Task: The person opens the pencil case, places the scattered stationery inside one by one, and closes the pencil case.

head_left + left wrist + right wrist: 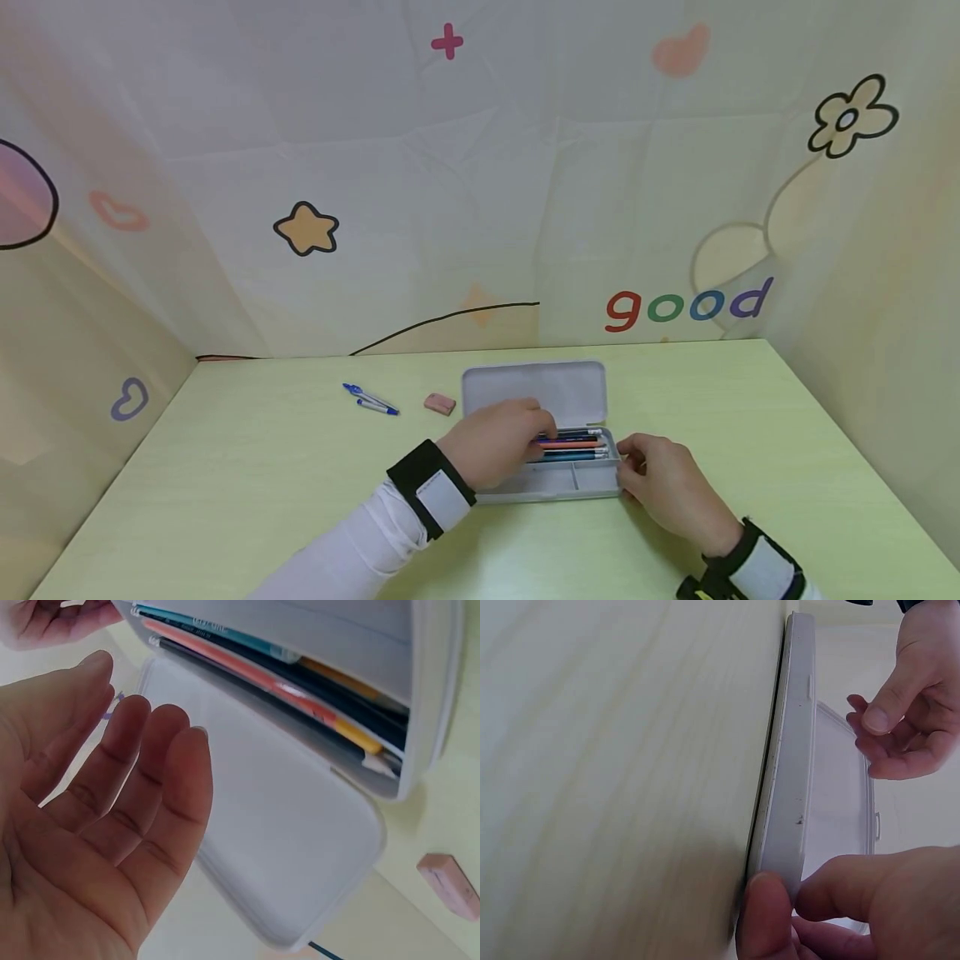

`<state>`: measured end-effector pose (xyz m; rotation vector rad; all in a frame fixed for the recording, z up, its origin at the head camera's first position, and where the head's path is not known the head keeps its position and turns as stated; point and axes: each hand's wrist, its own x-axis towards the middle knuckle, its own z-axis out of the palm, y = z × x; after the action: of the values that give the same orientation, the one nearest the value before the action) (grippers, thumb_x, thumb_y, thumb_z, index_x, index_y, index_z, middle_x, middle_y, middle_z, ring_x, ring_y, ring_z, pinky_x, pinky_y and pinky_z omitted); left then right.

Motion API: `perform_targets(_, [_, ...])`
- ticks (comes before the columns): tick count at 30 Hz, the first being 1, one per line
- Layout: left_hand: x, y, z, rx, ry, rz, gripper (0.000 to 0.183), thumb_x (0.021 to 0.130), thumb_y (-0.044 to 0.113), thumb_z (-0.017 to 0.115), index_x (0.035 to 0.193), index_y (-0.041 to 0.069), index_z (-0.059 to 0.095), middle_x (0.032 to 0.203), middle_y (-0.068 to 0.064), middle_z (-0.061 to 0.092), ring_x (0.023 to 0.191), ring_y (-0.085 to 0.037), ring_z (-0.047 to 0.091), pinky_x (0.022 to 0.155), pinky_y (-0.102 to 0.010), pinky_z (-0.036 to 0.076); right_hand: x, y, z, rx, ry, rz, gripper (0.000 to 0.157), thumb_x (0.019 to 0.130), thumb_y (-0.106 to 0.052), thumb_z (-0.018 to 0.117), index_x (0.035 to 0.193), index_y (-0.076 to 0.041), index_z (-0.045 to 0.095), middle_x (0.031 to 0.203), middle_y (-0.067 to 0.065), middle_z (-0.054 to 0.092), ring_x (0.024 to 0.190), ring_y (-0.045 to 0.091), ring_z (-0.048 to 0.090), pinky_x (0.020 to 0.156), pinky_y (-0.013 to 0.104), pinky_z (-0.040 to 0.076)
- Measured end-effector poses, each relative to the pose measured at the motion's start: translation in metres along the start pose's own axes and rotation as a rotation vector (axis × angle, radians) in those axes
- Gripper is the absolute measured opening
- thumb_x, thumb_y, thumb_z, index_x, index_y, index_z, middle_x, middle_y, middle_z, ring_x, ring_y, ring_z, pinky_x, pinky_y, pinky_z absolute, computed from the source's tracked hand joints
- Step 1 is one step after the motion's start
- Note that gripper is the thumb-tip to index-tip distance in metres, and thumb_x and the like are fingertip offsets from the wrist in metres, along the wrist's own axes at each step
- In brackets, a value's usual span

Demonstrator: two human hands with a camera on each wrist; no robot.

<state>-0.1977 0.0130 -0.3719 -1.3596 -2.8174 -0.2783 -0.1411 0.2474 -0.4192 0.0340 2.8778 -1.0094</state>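
Note:
A light grey pencil case (540, 487) lies on the table, its lid (532, 392) folded back away from the person. Several pencils (572, 445), among them a salmon one and a teal one, fill its rear compartment. Over that compartment hovers my left hand (495, 442); its fingers (187, 772) are loosely curved, with nothing between them and the thumb. My right hand (667, 483) holds the case's right end near the front corner, thumb (765, 915) at the wall. Part of the case's left side is hidden by the left hand.
To the left of the lid lies a pink eraser (440, 404), and farther left two blue-and-white pens (372, 400) lie close together. The table (285, 475) meets a printed cloth backdrop (390, 250) behind and at both sides.

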Motion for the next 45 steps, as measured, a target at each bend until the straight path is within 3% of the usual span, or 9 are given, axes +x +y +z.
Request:
perform_targets(13, [-0.021, -0.017, -0.008, -0.027, 0.069, -0.043, 0.023, 0.092, 0.022, 0.072, 0.114, 0.017, 0.070, 0.105, 0.003, 0.063, 0.090, -0.007, 0.056, 0.081, -0.018, 0.046, 0.000, 0.000, 0.000, 0.004, 0.006, -0.005, 0.023, 0.090, -0.004, 0.062, 0.113, 0.002, 0.065, 0.077, 0.003, 0.056, 0.065, 0.015, 0.053, 0.053, 0.026, 0.046])
perform_targets(19, [-0.034, -0.031, -0.009, -0.015, 0.129, -0.080, 0.025, 0.091, 0.021, 0.073, 0.115, 0.019, 0.068, 0.110, 0.004, 0.061, 0.096, -0.010, 0.056, 0.066, -0.033, 0.047, 0.000, 0.000, 0.000, 0.006, -0.001, 0.001, 0.024, 0.090, -0.004, 0.062, 0.113, 0.002, 0.065, 0.078, 0.003, 0.057, 0.065, 0.015, 0.053, 0.053, 0.027, 0.047])
perform_targets(26, [-0.047, -0.050, -0.010, -0.053, 0.198, -0.059, 0.027, 0.089, 0.010, 0.073, 0.115, 0.012, 0.066, 0.111, -0.001, 0.061, 0.100, -0.015, 0.054, 0.088, -0.024, 0.048, -0.001, 0.000, 0.000, 0.010, -0.011, 0.017, 0.025, 0.091, -0.005, 0.062, 0.115, 0.001, 0.064, 0.078, 0.003, 0.056, 0.065, 0.015, 0.053, 0.054, 0.027, 0.046])
perform_targets(38, [-0.058, -0.086, 0.001, -0.016, 0.257, -0.129, 0.030, 0.089, 0.007, 0.073, 0.118, 0.006, 0.066, 0.113, -0.005, 0.061, 0.100, -0.019, 0.055, 0.090, -0.028, 0.049, -0.001, 0.001, 0.001, 0.015, -0.005, 0.014, 0.025, 0.090, -0.005, 0.062, 0.115, 0.002, 0.065, 0.078, 0.003, 0.057, 0.065, 0.015, 0.054, 0.054, 0.027, 0.047])
perform_targets(45, [-0.055, -0.105, 0.005, -0.019, 0.216, -0.169, 0.031, 0.091, 0.013, 0.072, 0.120, 0.002, 0.066, 0.115, -0.009, 0.061, 0.105, -0.024, 0.057, 0.094, -0.033, 0.047, 0.000, 0.000, 0.000, 0.025, -0.013, 0.023, 0.026, 0.091, -0.005, 0.062, 0.116, 0.002, 0.064, 0.079, 0.004, 0.057, 0.065, 0.015, 0.054, 0.054, 0.027, 0.048])
